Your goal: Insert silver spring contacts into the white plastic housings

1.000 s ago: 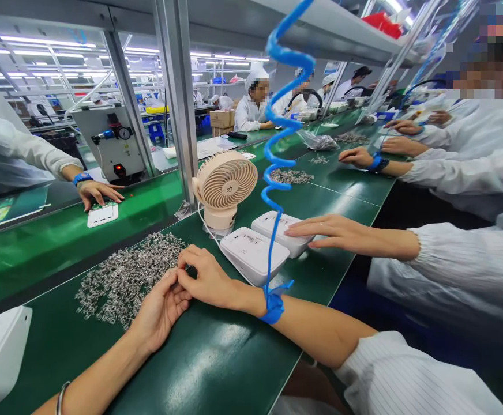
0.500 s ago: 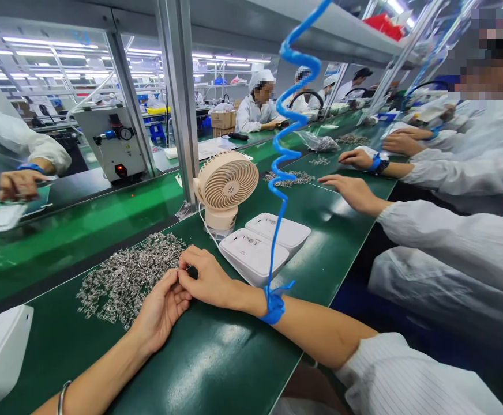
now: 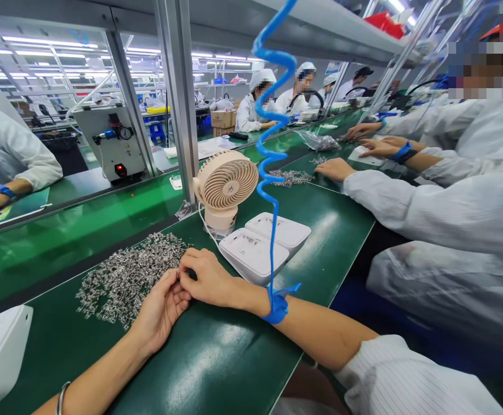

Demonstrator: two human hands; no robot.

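My left hand (image 3: 165,308) is turned palm up, its thumb and fingertips drawn together and the other fingers curled. Against those fingertips, my right hand (image 3: 206,278) pinches with thumb and forefinger. A small metal part (image 3: 177,275) shows as a speck where the two hands meet; most of it is hidden by the fingers. Just beyond them spreads a heap of small silvery metal parts (image 3: 126,279) on the green table (image 3: 217,369). A blue band (image 3: 276,306) circles my right wrist, tied to a coiled blue cord (image 3: 273,155).
A beige fan (image 3: 228,187) stands behind my right hand, beside two white plastic housings (image 3: 255,253). Another white housing (image 3: 0,346) is at the left edge. Co-workers' hands (image 3: 333,169) work farther along the right side. A metal post (image 3: 177,104) rises behind the fan.
My hands keep almost the same pinch in the same place. The coiled cord has swung left. Co-workers' hands have shifted at right, and the person at far left has drawn a hand back.
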